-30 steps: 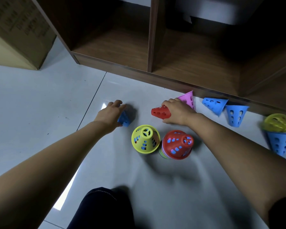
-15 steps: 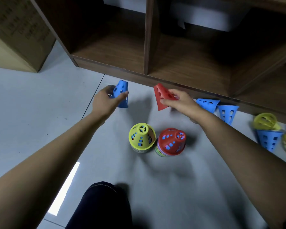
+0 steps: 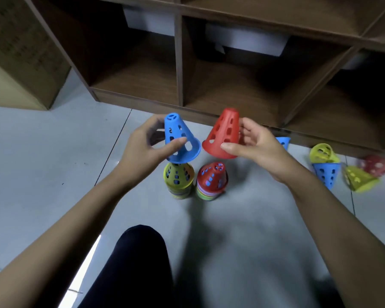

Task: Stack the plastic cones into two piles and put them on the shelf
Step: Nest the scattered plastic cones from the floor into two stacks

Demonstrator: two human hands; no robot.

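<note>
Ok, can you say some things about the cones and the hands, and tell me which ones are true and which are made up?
1. The left hand holds a blue plastic cone. True.
2. The right hand holds a yellow cone. False: it holds a red plastic cone.
3. Two piles of stacked cones stand side by side, a yellow-topped pile and a red-topped pile. True.
4. Both piles already sit inside the wooden shelf. False: they stand on the grey floor in front of it.
5. More cones lie on the floor to the right, such as a loose yellow plastic cone. True.
</note>
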